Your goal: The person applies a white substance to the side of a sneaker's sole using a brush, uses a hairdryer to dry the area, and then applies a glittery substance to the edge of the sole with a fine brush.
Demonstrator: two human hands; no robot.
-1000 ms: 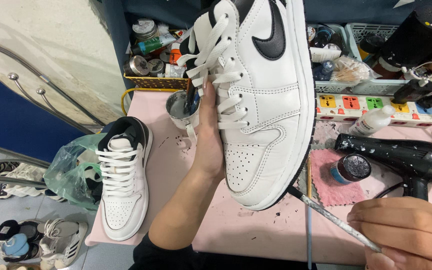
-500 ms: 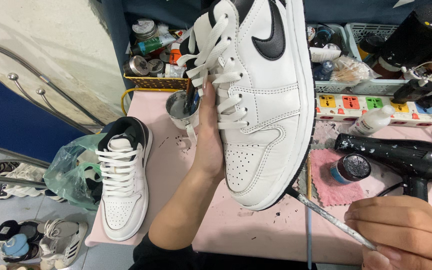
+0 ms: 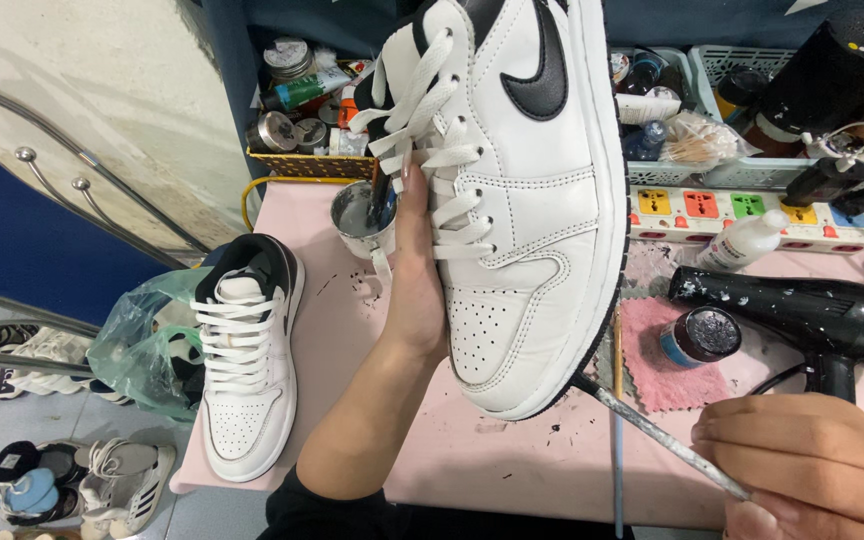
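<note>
White leather dominates a cluttered pink worktable [image 3: 452, 460], seen from above. At far left, worn sneakers [image 3: 102, 480] lie on the floor beside a crumpled green plastic bag [image 3: 137, 340]. A white high-top sneaker [image 3: 247, 370] with a black collar rests flat on the table's left edge, toe pointing near. Just right of it, the person's left hand [image 3: 417, 270] is wrapped around the laced side of a second white-and-black sneaker [image 3: 522, 190], holding it upright and tilted with its toe down, close to the tabletop; a small tin of grey paint [image 3: 362, 215] stands behind the wrist. At the raised shoe's toe, the tip of a thin paint-flecked brush [image 3: 652, 435] meets the black sole edge. The right hand [image 3: 802, 465], near right, is closed around the brush handle. Farther right, a small jar with a dark lid [image 3: 702, 335] sits on a pink cloth [image 3: 667, 375], next to a black paint-spattered hair dryer [image 3: 812, 315], with a colourful power strip [image 3: 742, 210] beyond.
</note>
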